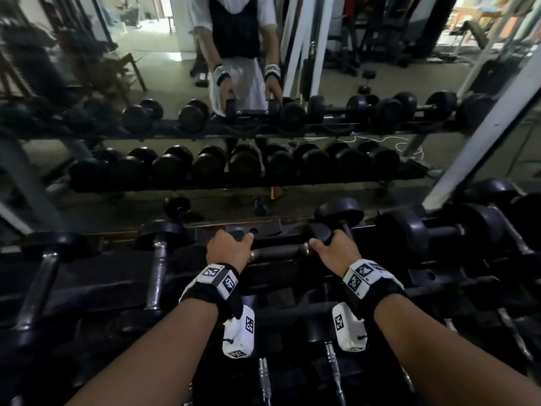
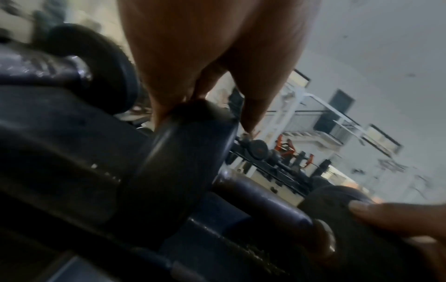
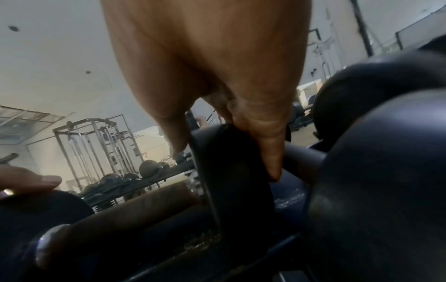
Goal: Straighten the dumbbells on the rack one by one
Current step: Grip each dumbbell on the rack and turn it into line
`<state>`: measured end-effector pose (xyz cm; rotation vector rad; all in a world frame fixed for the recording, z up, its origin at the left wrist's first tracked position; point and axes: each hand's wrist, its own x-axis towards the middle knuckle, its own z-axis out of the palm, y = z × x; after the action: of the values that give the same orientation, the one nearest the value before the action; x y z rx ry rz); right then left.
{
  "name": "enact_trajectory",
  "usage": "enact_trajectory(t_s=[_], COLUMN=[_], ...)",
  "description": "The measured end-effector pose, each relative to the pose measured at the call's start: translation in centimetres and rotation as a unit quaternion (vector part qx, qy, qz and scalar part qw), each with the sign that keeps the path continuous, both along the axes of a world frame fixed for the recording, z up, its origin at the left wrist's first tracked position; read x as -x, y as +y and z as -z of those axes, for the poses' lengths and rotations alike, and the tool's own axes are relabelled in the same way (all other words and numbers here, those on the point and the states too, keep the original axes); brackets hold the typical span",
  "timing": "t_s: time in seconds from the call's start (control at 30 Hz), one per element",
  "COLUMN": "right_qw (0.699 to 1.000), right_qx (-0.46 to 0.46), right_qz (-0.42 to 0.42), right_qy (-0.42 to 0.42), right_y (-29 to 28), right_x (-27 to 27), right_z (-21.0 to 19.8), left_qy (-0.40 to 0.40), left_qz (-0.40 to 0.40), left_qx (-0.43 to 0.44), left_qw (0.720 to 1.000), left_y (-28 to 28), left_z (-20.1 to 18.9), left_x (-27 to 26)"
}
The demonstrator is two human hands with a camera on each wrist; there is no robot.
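Observation:
A small black dumbbell lies crosswise on the top tier of the rack, its worn metal handle running left to right between my hands. My left hand grips its left head, with fingers curled over the rim. My right hand grips the right head the same way. In the left wrist view, the handle leads to the far head, where my right thumb rests. My left thumb shows at the far end in the right wrist view.
Other dumbbells lie front to back on the tier: one left, one far left, a big one right, one just behind my right hand. Lower-tier handles show below. A mirror stands behind the rack.

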<state>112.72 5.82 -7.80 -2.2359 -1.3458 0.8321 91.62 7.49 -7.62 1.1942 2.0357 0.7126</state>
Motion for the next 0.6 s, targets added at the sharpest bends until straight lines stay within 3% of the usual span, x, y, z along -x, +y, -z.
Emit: enact_trajectory(t_s=[0.13,0.23,0.6], right_qw=[0.999,0.997,0.992], right_qx=[0.030,0.031,0.000], right_qz=[-0.018,-0.003,0.017], right_qy=[0.037,0.075,0.125], right_y=[2.7,3.6,3.6], right_x=[-1.1,-1.5,-1.5], right_z=[0.9,1.4,2.0], left_qy=[-0.063,-0.074,-0.037], left_qz=[-0.075,-0.129,-0.139], left_qx=[0.056,0.049,0.021], left_qw=[0.994,0.988,0.989], left_y=[1.4,2.1,1.6], left_z=[1.6,2.9,1.8], left_x=[-0.4,-0.6,-1.6])
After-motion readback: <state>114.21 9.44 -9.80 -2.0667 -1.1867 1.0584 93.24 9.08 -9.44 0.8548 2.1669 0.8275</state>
